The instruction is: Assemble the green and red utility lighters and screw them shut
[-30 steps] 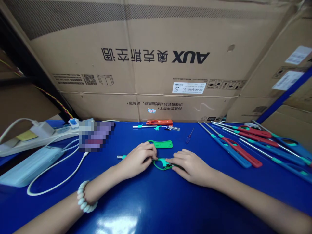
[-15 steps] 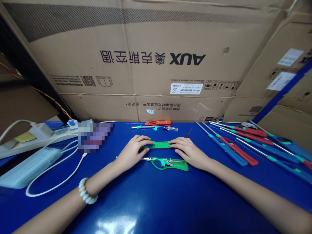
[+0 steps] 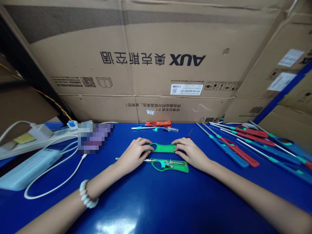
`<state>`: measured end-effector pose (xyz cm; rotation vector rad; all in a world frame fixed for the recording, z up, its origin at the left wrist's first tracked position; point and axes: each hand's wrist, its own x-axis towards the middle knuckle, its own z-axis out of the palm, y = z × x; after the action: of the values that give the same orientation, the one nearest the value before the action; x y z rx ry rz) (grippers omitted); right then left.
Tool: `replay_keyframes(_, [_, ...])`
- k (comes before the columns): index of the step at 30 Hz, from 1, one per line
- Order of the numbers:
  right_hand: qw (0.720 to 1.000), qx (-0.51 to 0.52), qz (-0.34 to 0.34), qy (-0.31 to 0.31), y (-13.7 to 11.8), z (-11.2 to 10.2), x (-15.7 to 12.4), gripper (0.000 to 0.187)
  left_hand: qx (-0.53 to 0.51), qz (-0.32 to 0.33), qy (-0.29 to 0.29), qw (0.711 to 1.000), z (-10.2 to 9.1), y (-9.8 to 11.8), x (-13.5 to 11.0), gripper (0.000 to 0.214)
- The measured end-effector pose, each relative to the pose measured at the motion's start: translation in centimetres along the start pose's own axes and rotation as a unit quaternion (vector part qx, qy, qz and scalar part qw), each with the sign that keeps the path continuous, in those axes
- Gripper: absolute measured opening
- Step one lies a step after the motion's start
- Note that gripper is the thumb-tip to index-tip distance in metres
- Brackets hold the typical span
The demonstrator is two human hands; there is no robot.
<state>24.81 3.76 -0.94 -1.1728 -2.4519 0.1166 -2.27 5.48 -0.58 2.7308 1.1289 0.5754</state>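
A green plastic lighter casing half (image 3: 162,148) is held at its two ends, just above or on the blue table. My left hand (image 3: 137,152) pinches its ring-shaped left end, and my right hand (image 3: 188,151) pinches the right end between thumb and fingers. Nearer to me lies the other half, an opened green lighter body (image 3: 182,166) with its inner parts showing: a trigger, wires and a clear fuel tank. Its metal tube (image 3: 148,160) points left, partly hidden behind my left hand.
Beyond my hands lie an orange casing (image 3: 158,123) and a row of loose lighter parts (image 3: 156,129). A small screwdriver (image 3: 189,133) is behind my right hand. Several red and blue lighters (image 3: 229,150) lie at right. A power bank (image 3: 30,167), cables and a power strip (image 3: 14,148) occupy the left.
The green casing half has shifted slightly to the right and toward me, and its ring end shows more. My right hand has moved a little to the right with it.
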Motion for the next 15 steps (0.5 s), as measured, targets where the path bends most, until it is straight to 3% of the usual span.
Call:
replay_keyframes(6, [1.000,-0.021,-0.008,0.008,-0.25,-0.15,0.07,0.008,0.032,0.015,0.009,0.999,-0.34,0.49,0.09,0.019])
replay_keyframes(15, [0.999,-0.028,-0.030,0.020,-0.25,0.09,-0.05,0.022,-0.017,-0.022,0.031,0.999,-0.20,0.13,0.40,0.022])
